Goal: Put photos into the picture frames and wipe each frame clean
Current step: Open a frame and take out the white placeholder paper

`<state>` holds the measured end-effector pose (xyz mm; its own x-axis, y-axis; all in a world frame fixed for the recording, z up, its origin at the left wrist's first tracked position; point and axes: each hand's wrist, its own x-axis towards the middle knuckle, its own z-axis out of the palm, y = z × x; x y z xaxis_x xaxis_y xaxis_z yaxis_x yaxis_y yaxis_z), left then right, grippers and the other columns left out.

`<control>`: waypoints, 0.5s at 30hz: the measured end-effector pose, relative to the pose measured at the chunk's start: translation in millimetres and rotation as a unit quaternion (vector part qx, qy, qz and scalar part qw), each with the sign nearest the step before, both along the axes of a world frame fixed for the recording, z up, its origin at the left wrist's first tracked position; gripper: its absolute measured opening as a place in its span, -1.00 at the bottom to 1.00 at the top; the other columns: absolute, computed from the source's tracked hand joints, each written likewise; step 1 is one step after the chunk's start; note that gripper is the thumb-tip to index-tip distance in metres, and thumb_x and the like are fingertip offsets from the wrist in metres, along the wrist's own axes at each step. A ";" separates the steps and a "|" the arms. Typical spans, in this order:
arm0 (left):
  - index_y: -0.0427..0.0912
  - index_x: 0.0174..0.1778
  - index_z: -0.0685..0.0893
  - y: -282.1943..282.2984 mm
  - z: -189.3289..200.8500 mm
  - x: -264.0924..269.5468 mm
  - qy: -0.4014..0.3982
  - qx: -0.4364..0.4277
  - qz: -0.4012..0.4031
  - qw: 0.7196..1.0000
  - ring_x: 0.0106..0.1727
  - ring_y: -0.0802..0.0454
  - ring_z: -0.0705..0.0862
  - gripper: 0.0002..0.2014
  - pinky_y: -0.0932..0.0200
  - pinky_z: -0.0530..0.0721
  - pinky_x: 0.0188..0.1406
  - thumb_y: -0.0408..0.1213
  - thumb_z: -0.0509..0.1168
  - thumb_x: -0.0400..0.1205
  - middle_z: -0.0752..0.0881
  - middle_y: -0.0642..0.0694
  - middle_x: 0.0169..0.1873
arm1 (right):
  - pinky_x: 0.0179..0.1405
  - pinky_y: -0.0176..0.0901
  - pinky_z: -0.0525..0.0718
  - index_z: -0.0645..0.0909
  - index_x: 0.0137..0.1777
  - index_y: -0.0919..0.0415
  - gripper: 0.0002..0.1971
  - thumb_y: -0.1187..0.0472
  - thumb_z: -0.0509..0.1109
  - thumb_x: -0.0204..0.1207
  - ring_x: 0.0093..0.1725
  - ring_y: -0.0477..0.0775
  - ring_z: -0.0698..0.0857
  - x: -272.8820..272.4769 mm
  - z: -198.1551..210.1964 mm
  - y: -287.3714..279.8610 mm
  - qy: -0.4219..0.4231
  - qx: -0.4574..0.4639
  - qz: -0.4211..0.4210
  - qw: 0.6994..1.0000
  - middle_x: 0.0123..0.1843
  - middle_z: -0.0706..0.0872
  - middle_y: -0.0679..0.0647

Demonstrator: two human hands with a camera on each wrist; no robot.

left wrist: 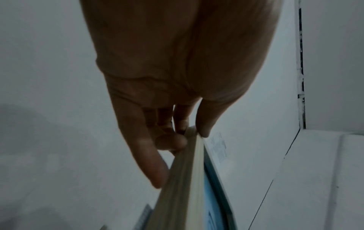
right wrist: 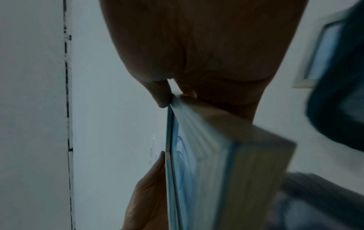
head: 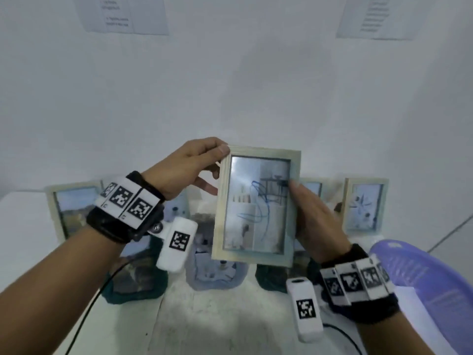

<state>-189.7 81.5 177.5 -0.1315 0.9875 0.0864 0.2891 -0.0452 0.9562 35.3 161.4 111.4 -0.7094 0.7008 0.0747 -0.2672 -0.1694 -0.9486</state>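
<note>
The picture frame (head: 256, 206) looks like pale wood with fine lines in it, and its front is shiny like glass. The basket (head: 419, 275) at four o'clock looks like smooth purple plastic. The table (head: 23, 226) looks white and dull.

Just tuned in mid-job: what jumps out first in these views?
A pale wooden picture frame held up at centre, the left hand pinching its top left corner and the right hand gripping its right edge. Blue scribbles mark its glass. More framed photos stand behind along the wall, with a purple basket at the right.
</note>
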 end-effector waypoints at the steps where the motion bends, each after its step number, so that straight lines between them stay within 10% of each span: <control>1: -0.38 0.14 0.61 -6.7 -9.8 7.6 0.005 -0.005 0.002 1.000 -0.22 0.07 0.56 -0.67 0.10 0.73 -0.35 -0.15 0.15 0.75 0.58 -0.07 -0.25 | 0.30 0.21 0.63 0.49 0.46 0.29 -0.54 0.01 0.14 0.71 0.34 0.27 0.63 8.7 -12.8 -12.1 0.009 -0.016 0.000 1.000 0.34 0.67 0.26; 6: -0.24 0.07 0.67 -44.2 -77.9 48.5 0.011 -0.047 0.057 0.997 -0.21 0.07 0.65 -0.73 0.11 0.64 -0.36 -0.10 0.23 0.70 0.69 -0.20 -0.18 | 0.24 0.14 0.67 0.54 0.41 0.23 -0.55 0.03 0.19 0.60 0.31 0.23 0.66 48.3 -69.6 -59.1 0.004 -0.137 0.003 0.991 0.30 0.70 0.21; 10: 0.08 0.41 0.50 -89.7 -136.1 92.4 0.035 -0.094 0.122 0.987 -0.02 0.15 0.72 -0.48 -0.02 0.79 -0.14 0.19 0.28 0.56 0.69 0.06 0.04 | 0.16 0.25 0.70 0.63 0.30 0.25 -0.62 0.09 0.16 0.63 0.23 0.31 0.70 73.9 -108.0 -87.9 -0.027 -0.226 -0.014 0.974 0.25 0.72 0.28; 15: 0.50 0.34 0.22 -131.0 -162.7 157.8 -0.027 -0.120 0.100 0.987 0.12 0.64 0.53 -0.42 0.58 0.56 -0.09 0.07 0.40 0.52 0.60 0.58 0.06 | 0.23 0.29 0.65 0.51 0.45 0.22 -0.57 0.09 0.17 0.64 0.30 0.32 0.66 87.9 -136.2 -109.7 -0.046 -0.251 0.000 0.967 0.33 0.68 0.26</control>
<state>-32.0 -49.5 14.9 -0.3244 0.9323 -0.1601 0.2169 0.2381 0.9467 123.2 51.8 -24.7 -0.6964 0.6331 -0.3379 -0.1864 -0.6142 -0.7668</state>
